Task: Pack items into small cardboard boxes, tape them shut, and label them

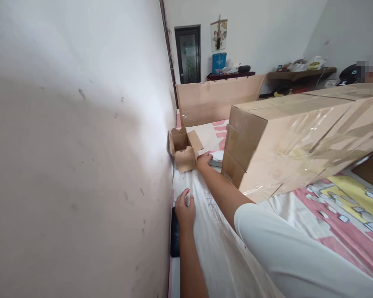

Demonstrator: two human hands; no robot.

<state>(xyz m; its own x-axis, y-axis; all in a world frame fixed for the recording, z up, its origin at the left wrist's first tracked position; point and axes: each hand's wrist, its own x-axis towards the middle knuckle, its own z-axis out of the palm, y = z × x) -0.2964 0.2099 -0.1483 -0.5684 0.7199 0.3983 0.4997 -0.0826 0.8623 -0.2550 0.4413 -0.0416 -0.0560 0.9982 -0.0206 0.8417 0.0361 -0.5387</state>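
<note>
My right hand (204, 159) reaches forward past the small open carton. Its bent fingers are at the left end of a flat white box (216, 159) with a grey side, and seem to grip it; part of that box is hidden behind the large carton. The small brown carton (185, 160) stands against the wall with its flaps up and spread. Closer to me, my left hand (185, 208) hovers over the sheet, thumb and fingers curved apart with nothing between them. A black phone-like slab (175, 236) lies partly under my left wrist, along the wall.
A long taped cardboard box (298, 149) stands on the right, and a cardboard panel (217, 99) closes off the far end. The white wall (81, 165) rises close on the left. A patterned sheet (338, 219) covers the surface. At far right, a person is partly visible.
</note>
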